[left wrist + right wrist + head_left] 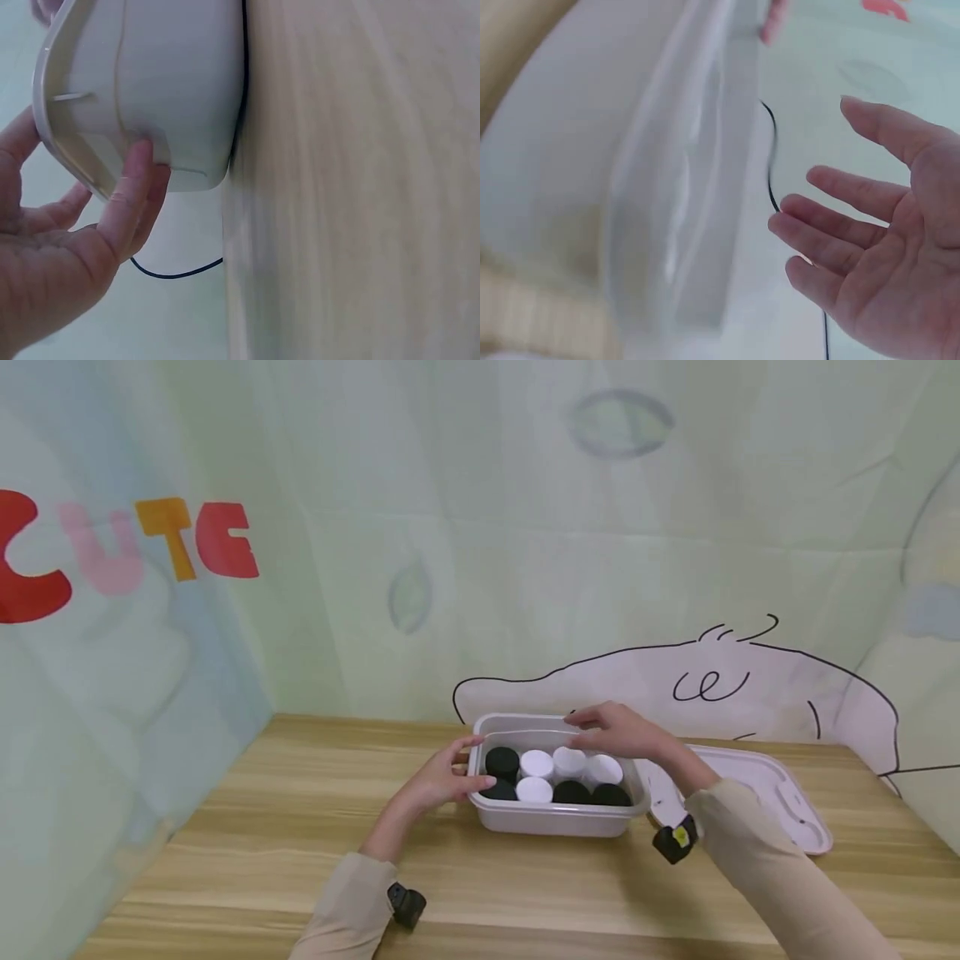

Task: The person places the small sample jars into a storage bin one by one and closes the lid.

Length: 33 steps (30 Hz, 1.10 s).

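A white plastic tub (555, 823) stands on the table, holding several round-topped containers. Some have black lids (502, 762), others white lids (537, 764). My left hand (446, 777) grips the tub's left end, with digits at the rim; in the left wrist view, fingertips of the left hand (82, 240) press the tub's outer wall (180, 82). Over the tub's back right part hovers my right hand (618, 731), palm down. Its fingers are spread and loosely bent in the right wrist view, and the right hand (885, 247) holds nothing there, apart from the blurred tub (555, 150).
A white lid (757, 785) with moulded recesses lies on the wooden table (300, 843), right of the tub and partly behind the right forearm. A printed cloth backdrop (480, 568) hangs along the table's back and left. Both wrists carry small black cameras (407, 906).
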Motion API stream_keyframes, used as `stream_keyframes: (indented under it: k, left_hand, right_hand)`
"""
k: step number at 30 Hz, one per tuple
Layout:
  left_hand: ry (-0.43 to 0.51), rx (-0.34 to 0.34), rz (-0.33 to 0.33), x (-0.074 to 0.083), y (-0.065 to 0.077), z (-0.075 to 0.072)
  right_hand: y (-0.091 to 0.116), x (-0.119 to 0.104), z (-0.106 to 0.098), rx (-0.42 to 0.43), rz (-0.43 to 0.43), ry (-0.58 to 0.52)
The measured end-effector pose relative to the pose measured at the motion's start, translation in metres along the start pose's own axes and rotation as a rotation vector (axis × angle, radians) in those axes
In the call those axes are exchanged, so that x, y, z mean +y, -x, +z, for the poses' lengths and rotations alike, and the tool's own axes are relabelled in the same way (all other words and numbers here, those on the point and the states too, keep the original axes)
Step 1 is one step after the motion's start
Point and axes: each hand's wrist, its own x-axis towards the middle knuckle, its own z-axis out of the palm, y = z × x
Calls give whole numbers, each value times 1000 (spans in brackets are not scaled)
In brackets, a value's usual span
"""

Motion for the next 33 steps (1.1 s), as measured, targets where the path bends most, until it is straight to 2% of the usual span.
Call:
stream_keyframes:
  k: [3,6,10,13,16,21,24,29,33]
  left_hand:
    - [-28,27,9,3,0,-4]
    - [-90,96,43,12,1,-6]
    - [-177,214,138,31,3,-4]
    - [-181,251,216,47,4,7]
    - [-142,231,263,61,3,24]
    - [-36,164,263,77,-2,56]
    - [44,125,266,84,-6,76]
    - [152,90,264,99,-11,118]
    - [194,85,265,107,-14,154]
  right_hand:
    - [20,10,-18,16,18,-9]
    - [38,21,-33,51,45,-21]
    - [57,34,-46,108,70,-41]
    - [69,44,-52,152,70,-46]
    - [81,56,-58,194,76,-42]
    - [100,78,-67,235,102,-16]
    - [111,95,-72,241,154,-29]
    - [129,129,-78,240,217,-110]
    - [142,156,-78,239,271,-150]
